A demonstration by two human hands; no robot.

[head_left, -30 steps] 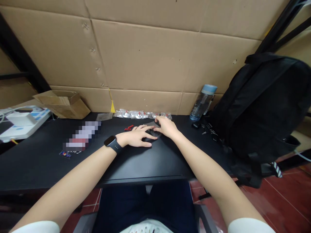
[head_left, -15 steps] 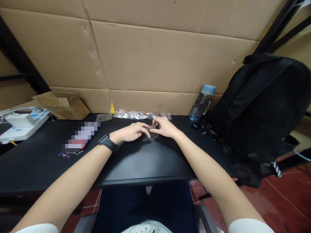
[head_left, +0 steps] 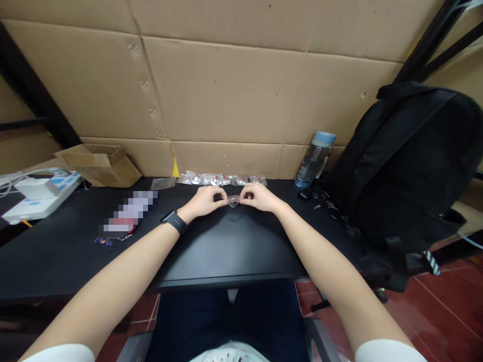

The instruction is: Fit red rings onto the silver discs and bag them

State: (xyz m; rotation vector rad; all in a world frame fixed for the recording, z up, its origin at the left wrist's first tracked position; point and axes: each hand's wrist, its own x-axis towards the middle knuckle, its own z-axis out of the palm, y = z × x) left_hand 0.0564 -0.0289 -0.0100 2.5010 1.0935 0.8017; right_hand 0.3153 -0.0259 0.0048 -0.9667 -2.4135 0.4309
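Between my two hands, just above the black desk, is a small clear plastic bag (head_left: 233, 201) with something small inside that I cannot make out. My left hand (head_left: 208, 201), with a dark watch on its wrist, pinches the bag's left side between thumb and fingers. On the other side, my right hand (head_left: 259, 197) pinches the right edge the same way. Behind them, along the cardboard wall, lies a row of clear packets (head_left: 217, 179) holding shiny round pieces with red spots. A flat clear bag (head_left: 163, 183) lies left of that row.
A cardboard box (head_left: 109, 166) and a white power strip (head_left: 45, 198) stand on the left, behind a blurred-out card with a lanyard (head_left: 130, 213). At right are a blue-capped bottle (head_left: 314, 161), keys (head_left: 326, 201) and a black backpack (head_left: 407, 176). The desk (head_left: 230, 256) ends before my lap.
My left hand has drawn back from over the bag to its left edge. Both hands now pinch opposite sides, and the bag is pulled taut and looks narrower.
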